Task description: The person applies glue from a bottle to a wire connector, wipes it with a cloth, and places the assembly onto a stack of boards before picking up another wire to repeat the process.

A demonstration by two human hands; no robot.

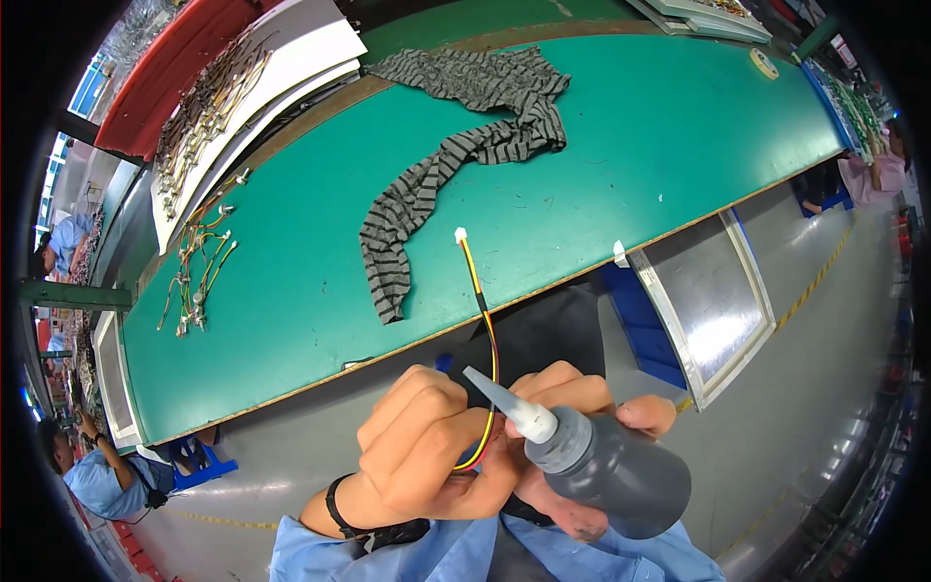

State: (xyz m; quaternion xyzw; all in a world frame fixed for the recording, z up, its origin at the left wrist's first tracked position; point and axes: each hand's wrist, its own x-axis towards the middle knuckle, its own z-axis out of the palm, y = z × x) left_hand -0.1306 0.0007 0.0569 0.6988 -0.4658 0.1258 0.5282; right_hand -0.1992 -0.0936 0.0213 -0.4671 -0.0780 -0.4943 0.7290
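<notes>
My left hand [415,441], a black band on its wrist, is closed on a thin wire cable [495,359]. The red, yellow and black wires loop down to the fingers. Its white connector end [461,236] reaches out over the green tabletop, and black sleeving wraps the wires partway along. Just beside it, my right hand [562,386] is wrapped around a dark grey squeeze bottle [621,475]. The bottle is tilted, its tapered grey nozzle pointing up and left, close to the cable. Where the two hands meet, the fingertips and the cable's near end are hidden.
A green-topped table [291,281] stretches in front, with a crumpled striped grey cloth [427,184] on it. Several wire cables [199,276] lie at left, near stacked white boards [281,78]. A tape roll [763,64] sits far right. A framed panel [708,301] stands below the edge.
</notes>
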